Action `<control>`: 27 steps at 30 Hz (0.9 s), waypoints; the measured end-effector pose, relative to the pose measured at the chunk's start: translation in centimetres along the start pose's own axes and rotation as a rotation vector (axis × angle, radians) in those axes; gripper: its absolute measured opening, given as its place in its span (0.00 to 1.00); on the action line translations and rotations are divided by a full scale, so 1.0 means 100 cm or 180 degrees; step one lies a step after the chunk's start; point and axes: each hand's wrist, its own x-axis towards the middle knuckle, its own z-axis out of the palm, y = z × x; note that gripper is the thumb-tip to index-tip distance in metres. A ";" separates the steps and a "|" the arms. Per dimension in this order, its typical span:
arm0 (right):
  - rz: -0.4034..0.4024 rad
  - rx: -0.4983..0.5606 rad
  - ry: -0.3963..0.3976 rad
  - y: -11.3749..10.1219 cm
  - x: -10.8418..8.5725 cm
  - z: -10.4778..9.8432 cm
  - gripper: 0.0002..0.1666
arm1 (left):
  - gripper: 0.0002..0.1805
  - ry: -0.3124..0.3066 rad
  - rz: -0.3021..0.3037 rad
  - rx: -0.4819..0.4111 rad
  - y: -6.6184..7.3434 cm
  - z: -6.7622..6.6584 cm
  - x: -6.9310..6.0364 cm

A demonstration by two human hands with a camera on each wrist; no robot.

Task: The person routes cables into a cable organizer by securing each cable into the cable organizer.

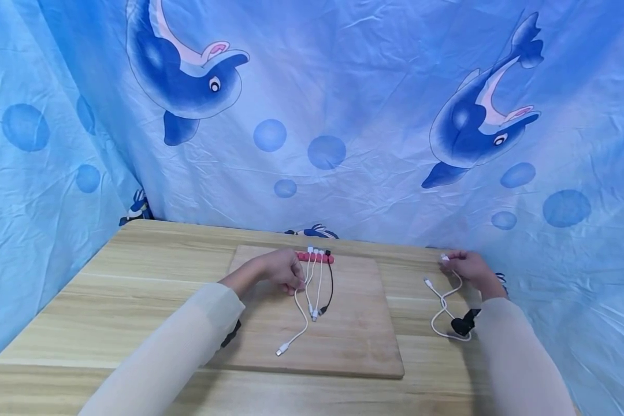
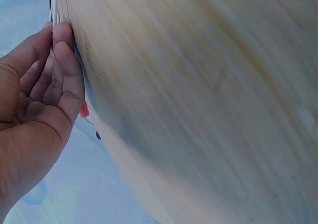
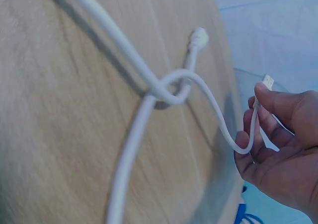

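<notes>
Over a wooden board [image 1: 353, 335], my left hand [image 1: 285, 270] pinches white charging cables [image 2: 55, 8] between thumb and fingertips; how many is hard to tell. Behind it, a red cable holder [image 1: 326, 259] lies at the board's far edge, partly covered by the hand. Several white plugs [image 1: 315, 251] and one black cable [image 1: 332, 286] are set in it, their other ends lying on the board. Off to the right, my right hand [image 1: 468, 267] holds the USB plug [image 3: 268, 81] of a separate white cable [image 3: 131, 154], which loops and crosses itself on the table.
The wooden table [image 1: 151, 277] extends around the board. A blue curtain [image 1: 374, 86] printed with dolphins hangs behind the table and along both sides. A black wrist camera [image 1: 464, 323] sits at my right sleeve, close to the looped cable.
</notes>
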 end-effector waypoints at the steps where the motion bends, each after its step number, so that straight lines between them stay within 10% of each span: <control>1: -0.0046 0.0024 -0.0032 -0.003 -0.002 -0.001 0.20 | 0.06 0.0002 0.0005 0.0000 0.001 0.000 0.000; 27: -0.0677 0.0245 -0.0583 -0.070 -0.028 -0.012 0.18 | 0.06 0.0087 -0.0074 0.0330 0.004 -0.001 0.003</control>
